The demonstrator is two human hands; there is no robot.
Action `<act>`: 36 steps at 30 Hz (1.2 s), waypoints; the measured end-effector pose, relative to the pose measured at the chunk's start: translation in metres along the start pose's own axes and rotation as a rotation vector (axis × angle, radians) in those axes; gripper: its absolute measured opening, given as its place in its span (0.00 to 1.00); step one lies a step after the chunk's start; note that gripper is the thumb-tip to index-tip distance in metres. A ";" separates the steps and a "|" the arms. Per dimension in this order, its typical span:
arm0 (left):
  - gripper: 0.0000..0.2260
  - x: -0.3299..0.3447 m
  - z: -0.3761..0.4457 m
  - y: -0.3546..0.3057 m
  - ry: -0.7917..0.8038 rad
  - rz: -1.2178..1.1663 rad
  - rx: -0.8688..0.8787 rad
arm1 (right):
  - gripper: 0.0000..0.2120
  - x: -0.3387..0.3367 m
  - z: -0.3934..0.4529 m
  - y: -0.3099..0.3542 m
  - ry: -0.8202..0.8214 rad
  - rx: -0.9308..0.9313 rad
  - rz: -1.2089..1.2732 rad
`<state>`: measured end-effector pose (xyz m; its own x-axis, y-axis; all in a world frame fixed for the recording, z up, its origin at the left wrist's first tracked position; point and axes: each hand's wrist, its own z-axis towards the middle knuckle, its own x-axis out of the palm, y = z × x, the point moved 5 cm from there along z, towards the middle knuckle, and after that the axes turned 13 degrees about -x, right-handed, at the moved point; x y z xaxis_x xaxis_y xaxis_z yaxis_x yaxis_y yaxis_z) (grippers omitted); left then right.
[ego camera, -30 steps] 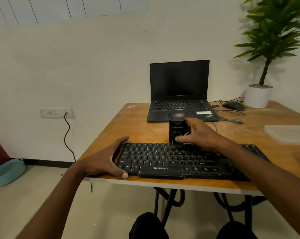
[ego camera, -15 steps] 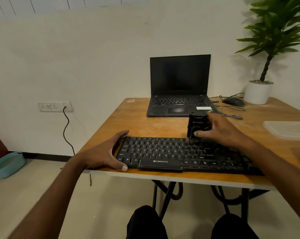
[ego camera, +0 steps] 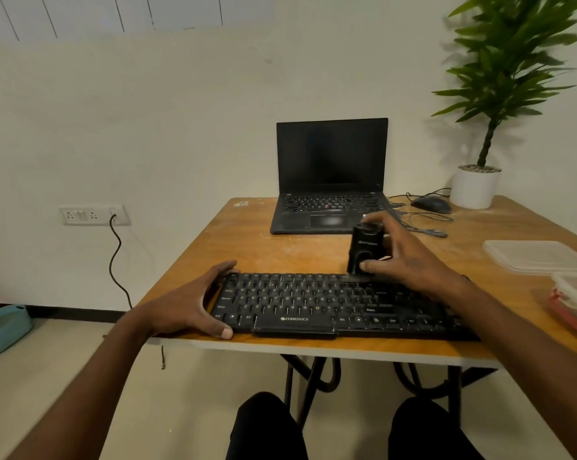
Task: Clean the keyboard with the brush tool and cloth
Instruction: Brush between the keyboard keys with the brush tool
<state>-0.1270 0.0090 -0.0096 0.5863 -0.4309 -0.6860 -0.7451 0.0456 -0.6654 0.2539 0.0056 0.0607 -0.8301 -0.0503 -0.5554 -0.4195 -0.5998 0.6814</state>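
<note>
A long, flat black plastic keyboard [ego camera: 340, 307] lies along the near edge of a brown wooden table [ego camera: 247, 247]. Its long side runs left to right in front of the person.

The left hand [ego camera: 194, 303] rests at the left end of the keyboard. Its fingers are spread wide, with the thumb at the near corner and the other fingers at the far corner. It looks like it is there to keep the keyboard from sliding.

The right hand [ego camera: 410, 257] holds a small, boxy black brush tool [ego camera: 365, 250]. The thumb and fingers are curled round its sides and pinch it. The tool stands upright, and its bottom end sits at the far edge of the keyboard, a bit right of the middle. The bristles are too dark and blurry to see well.

Most of the keyboard lies toward the person from the tool, and it stretches out to both sides. So I think the next brushing has to travel along the rows, left or right, and then come nearer row by row. The right hand is the one to do it.

I cannot see a cloth anywhere. Beyond the keyboard sits an open black laptop [ego camera: 330, 180].
</note>
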 end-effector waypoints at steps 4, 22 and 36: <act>0.60 0.000 0.000 -0.001 -0.003 -0.025 -0.004 | 0.32 -0.013 -0.009 -0.004 -0.023 -0.003 0.025; 0.59 -0.001 0.002 0.002 -0.007 -0.011 0.005 | 0.32 -0.006 -0.012 0.000 -0.002 -0.022 0.110; 0.59 -0.002 0.004 0.004 -0.003 -0.006 -0.003 | 0.32 0.029 0.014 0.011 0.080 -0.072 0.091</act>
<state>-0.1294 0.0139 -0.0123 0.5920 -0.4288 -0.6824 -0.7422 0.0401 -0.6690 0.2196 0.0085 0.0588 -0.8303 -0.1686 -0.5311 -0.3144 -0.6452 0.6963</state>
